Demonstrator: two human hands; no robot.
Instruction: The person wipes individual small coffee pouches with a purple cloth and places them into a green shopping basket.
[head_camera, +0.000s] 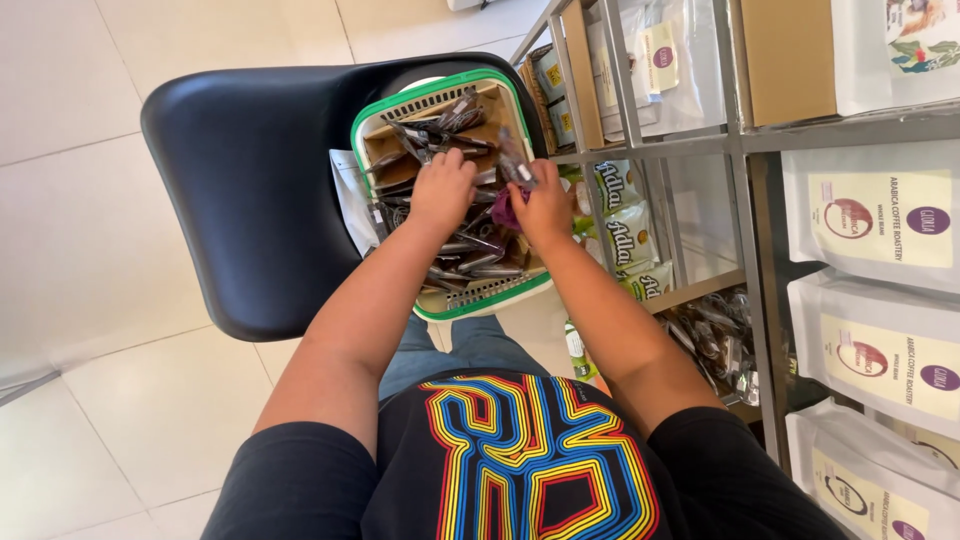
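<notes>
On black chair (250, 200), basket (480, 300); right hand (545, 205) grips sachet (516, 163)

In front of you stands a black chair (250, 190); on its seat rests a green-rimmed basket (432, 92); a metal shelf (745, 150) at right holds white pouches (880, 215).
</notes>
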